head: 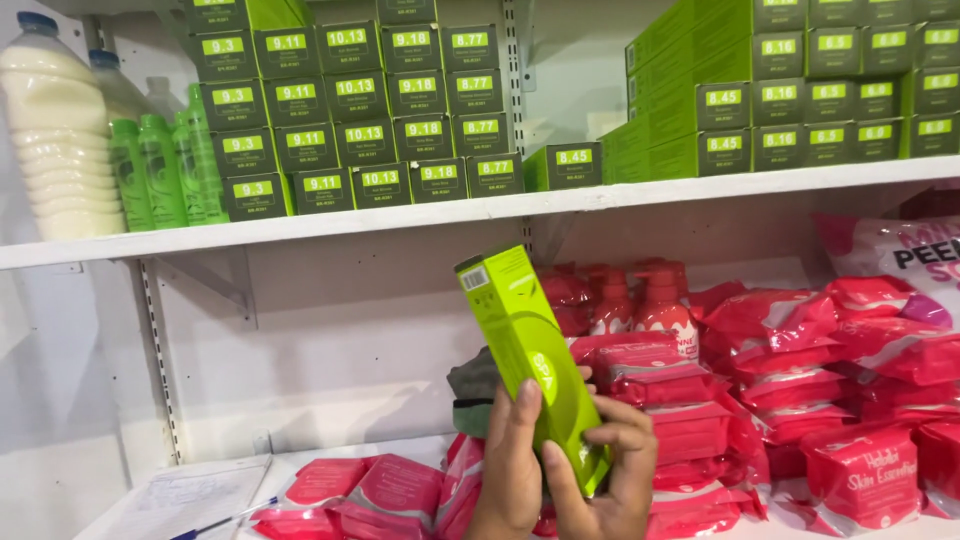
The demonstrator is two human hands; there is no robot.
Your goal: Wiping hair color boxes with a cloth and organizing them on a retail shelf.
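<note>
I hold a long bright green box (525,340) upright and slightly tilted in front of the shelves. My left hand (510,470) grips its lower part from the left, thumb against the front face. My right hand (610,470) wraps the bottom end from the right, fingers curled over the edge. The box's top end shows a small white printed patch. Behind it lie red and pink pouches (740,400) on the lower shelf.
The white upper shelf (400,215) carries stacked green boxes (360,110), more green boxes (780,100) to the right, green bottles (165,170) and a large white bottle (60,140). Papers and a blue pen (190,500) lie at lower left. Red pump bottles (660,300) stand behind the pouches.
</note>
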